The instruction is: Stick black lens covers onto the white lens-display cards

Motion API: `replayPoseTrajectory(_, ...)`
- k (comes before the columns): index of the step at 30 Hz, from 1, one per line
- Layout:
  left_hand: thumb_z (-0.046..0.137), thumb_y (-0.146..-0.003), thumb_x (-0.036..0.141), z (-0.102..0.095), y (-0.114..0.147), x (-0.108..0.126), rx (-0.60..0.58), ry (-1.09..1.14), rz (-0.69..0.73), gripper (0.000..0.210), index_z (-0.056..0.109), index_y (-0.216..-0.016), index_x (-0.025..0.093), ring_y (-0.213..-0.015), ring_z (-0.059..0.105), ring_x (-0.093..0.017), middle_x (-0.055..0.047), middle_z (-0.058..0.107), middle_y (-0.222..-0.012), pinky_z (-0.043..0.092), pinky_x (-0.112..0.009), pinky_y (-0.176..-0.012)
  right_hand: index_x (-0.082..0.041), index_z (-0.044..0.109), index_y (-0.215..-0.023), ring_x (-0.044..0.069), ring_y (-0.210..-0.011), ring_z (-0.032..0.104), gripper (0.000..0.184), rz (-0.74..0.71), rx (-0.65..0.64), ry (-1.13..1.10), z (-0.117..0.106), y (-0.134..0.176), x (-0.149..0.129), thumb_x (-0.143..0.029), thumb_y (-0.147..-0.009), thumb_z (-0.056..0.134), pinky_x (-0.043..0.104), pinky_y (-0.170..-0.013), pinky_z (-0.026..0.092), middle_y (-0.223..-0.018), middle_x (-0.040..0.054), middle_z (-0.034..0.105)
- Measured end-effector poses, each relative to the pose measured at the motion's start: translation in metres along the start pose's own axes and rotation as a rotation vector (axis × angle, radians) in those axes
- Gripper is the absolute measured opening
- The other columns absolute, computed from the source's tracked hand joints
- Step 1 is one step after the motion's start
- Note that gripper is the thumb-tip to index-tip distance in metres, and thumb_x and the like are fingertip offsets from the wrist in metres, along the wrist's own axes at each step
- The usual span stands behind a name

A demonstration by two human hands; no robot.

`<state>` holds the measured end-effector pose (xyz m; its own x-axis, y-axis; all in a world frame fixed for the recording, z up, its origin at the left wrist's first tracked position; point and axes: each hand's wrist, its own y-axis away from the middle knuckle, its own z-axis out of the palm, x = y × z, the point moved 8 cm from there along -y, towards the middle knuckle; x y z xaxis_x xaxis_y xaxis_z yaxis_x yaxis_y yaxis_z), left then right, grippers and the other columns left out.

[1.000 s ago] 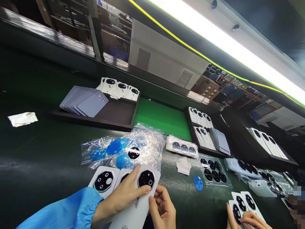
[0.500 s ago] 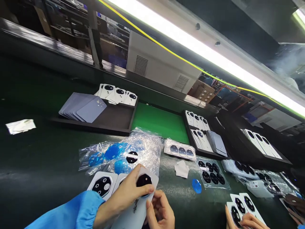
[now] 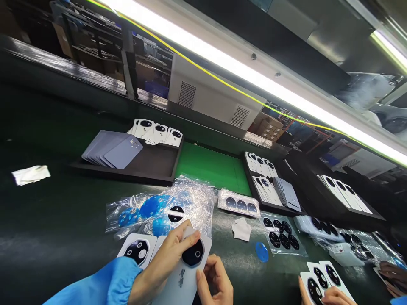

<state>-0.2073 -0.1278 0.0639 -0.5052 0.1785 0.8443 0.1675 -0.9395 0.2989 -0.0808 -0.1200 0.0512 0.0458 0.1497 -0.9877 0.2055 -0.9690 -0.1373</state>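
A pale phone back cover (image 3: 178, 277) with a black octagonal lens plate (image 3: 192, 253) near its top is held up in front of me. My left hand (image 3: 168, 254) grips it from the left, the thumb pressed on the upper part of the lens plate. On the right edge, just below the plate, my right hand (image 3: 214, 281) has closed with its thumb on the cover and its fingers curled behind. Another white back cover (image 3: 140, 246) with a black lens plate lies at the left, partly hidden by my left hand and sleeve.
Clear plastic wrap (image 3: 193, 199) with blue film pieces (image 3: 154, 206) lies behind my hands. A black tray (image 3: 155, 169) holds grey and white covers; a second tray (image 3: 275, 205) stands right. Lens plates (image 3: 281, 233) lie in a clear sheet. A co-worker's hands (image 3: 335, 296) hold covers.
My left thumb has moved up from the lower edge of the lens plate to its upper part. The right hand stays at the cover's edge. The view has tilted slightly.
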Motion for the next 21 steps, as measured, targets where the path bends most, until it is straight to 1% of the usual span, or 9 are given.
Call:
replayPoseTrajectory(3, 0.067, -0.070, 0.065, 0.000, -0.002, -0.002, -0.052, -0.056, -0.008, 0.048, 0.049, -0.077, 0.021, -0.075, 0.054, -0.018, 0.002, 0.056, -0.074, 0.043, -0.026, -0.069, -0.019, 0.064, -0.076, 0.010, -0.053, 0.043, 0.043, 0.125, -0.049, -0.098, 0.001, -0.011, -0.003, -0.061, -0.073, 0.067, 0.020, -0.051, 0.038, -0.062, -0.0030, 0.054)
replayPoseTrajectory(6, 0.063, -0.069, 0.068, 0.000, -0.004, 0.004, -0.096, -0.175, -0.010, 0.049, 0.052, -0.075, 0.021, -0.083, 0.053, -0.021, 0.000, 0.057, -0.078, 0.044, -0.027, -0.071, -0.018, 0.063, -0.072, 0.010, -0.057, 0.043, 0.041, 0.213, -0.080, -0.184, -0.001, -0.024, -0.005, -0.058, -0.069, 0.073, 0.020, -0.056, 0.039, -0.062, -0.0031, 0.053)
replayPoseTrajectory(8, 0.062, -0.067, 0.069, 0.003, -0.006, 0.012, -0.157, -0.303, 0.004, 0.049, 0.051, -0.071, 0.021, -0.076, 0.050, -0.020, 0.000, 0.052, -0.073, 0.040, -0.027, -0.065, -0.017, 0.060, -0.067, 0.010, -0.058, 0.041, 0.043, 0.250, -0.111, -0.262, 0.000, -0.031, -0.004, -0.057, -0.068, 0.074, 0.021, -0.058, 0.040, -0.060, -0.0038, 0.050)
replayPoseTrajectory(11, 0.060, -0.067, 0.061, 0.008, -0.010, 0.021, -0.243, -0.513, 0.041, 0.043, 0.048, -0.067, 0.020, -0.067, 0.044, -0.017, 0.002, 0.047, -0.067, 0.034, -0.026, -0.061, -0.017, 0.059, -0.067, 0.009, -0.058, 0.040, 0.043, 0.302, -0.155, -0.364, 0.004, -0.037, 0.002, -0.056, -0.065, 0.077, 0.022, -0.059, 0.040, -0.061, -0.0041, 0.051)
replayPoseTrajectory(12, 0.058, -0.068, 0.058, 0.007, -0.013, 0.024, -0.228, -0.560, 0.068, 0.039, 0.047, -0.065, 0.020, -0.067, 0.043, -0.017, 0.002, 0.046, -0.067, 0.033, -0.026, -0.061, -0.017, 0.058, -0.067, 0.009, -0.058, 0.040, 0.043, 0.315, -0.164, -0.385, 0.006, -0.039, 0.004, -0.054, -0.065, 0.078, 0.021, -0.059, 0.040, -0.061, -0.0041, 0.052)
replayPoseTrajectory(14, 0.056, -0.066, 0.053, 0.002, -0.021, 0.028, -0.146, -0.611, 0.125, 0.035, 0.043, -0.061, 0.021, -0.067, 0.042, -0.017, 0.002, 0.043, -0.065, 0.031, -0.026, -0.061, -0.017, 0.056, -0.065, 0.009, -0.058, 0.040, 0.043, 0.329, -0.174, -0.415, 0.011, -0.041, 0.007, -0.053, -0.063, 0.080, 0.021, -0.058, 0.040, -0.060, -0.0045, 0.052)
replayPoseTrajectory(17, 0.054, -0.064, 0.052, -0.002, -0.032, 0.025, -0.035, -0.626, 0.185, 0.036, 0.036, -0.056, 0.022, -0.067, 0.039, -0.017, 0.003, 0.038, -0.062, 0.028, -0.028, -0.061, -0.018, 0.054, -0.063, 0.009, -0.057, 0.041, 0.045, 0.328, -0.141, -0.445, 0.015, -0.044, 0.011, -0.054, -0.061, 0.080, 0.021, -0.057, 0.040, -0.058, -0.0053, 0.051)
replayPoseTrajectory(19, 0.053, -0.066, 0.053, -0.001, -0.035, 0.018, -0.013, -0.614, 0.186, 0.036, 0.036, -0.058, 0.022, -0.067, 0.039, -0.018, 0.003, 0.037, -0.063, 0.029, -0.028, -0.062, -0.019, 0.052, -0.063, 0.009, -0.057, 0.043, 0.045, 0.322, -0.111, -0.443, 0.014, -0.046, 0.014, -0.054, -0.062, 0.080, 0.022, -0.057, 0.040, -0.058, -0.0057, 0.050)
replayPoseTrajectory(21, 0.052, -0.068, 0.054, 0.000, -0.034, 0.014, -0.002, -0.591, 0.184, 0.035, 0.039, -0.064, 0.022, -0.071, 0.044, -0.019, 0.002, 0.042, -0.067, 0.033, -0.029, -0.064, -0.019, 0.052, -0.064, 0.010, -0.056, 0.044, 0.045, 0.316, -0.091, -0.421, 0.011, -0.047, 0.017, -0.055, -0.062, 0.079, 0.022, -0.057, 0.041, -0.059, -0.0056, 0.051)
